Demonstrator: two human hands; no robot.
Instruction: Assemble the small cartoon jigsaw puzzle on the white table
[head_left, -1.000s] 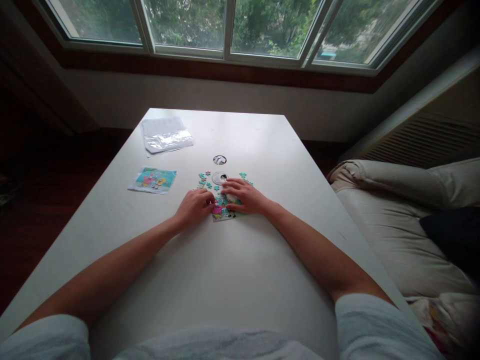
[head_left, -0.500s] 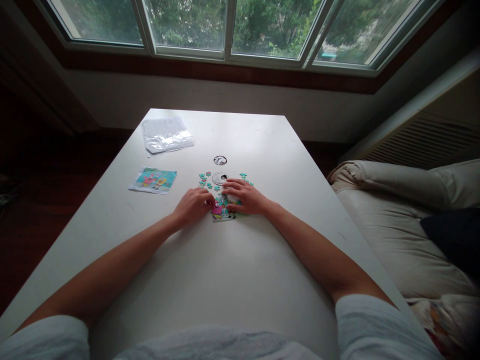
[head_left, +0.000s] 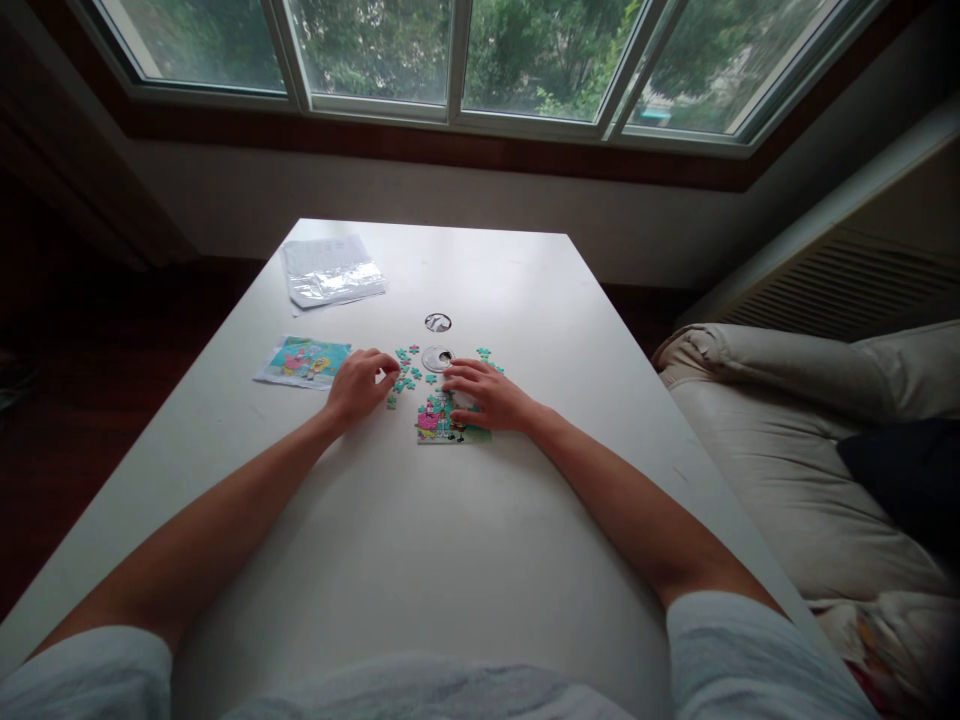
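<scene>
A small, partly joined cartoon jigsaw puzzle lies on the white table. My right hand rests flat on its upper part, fingers stretched out to the left. Several loose teal puzzle pieces are scattered just behind and to the left of it. My left hand sits among those loose pieces with its fingers curled at them; whether a piece is between the fingertips is too small to make out.
A printed cartoon picture lies left of my left hand. A clear plastic bag lies at the far left of the table. A round clear lid and a round hole are behind the puzzle. A beige sofa stands on the right.
My left hand has left the joined puzzle and moved left and away to the loose pieces. More of the puzzle shows. My right hand has stayed in place.
</scene>
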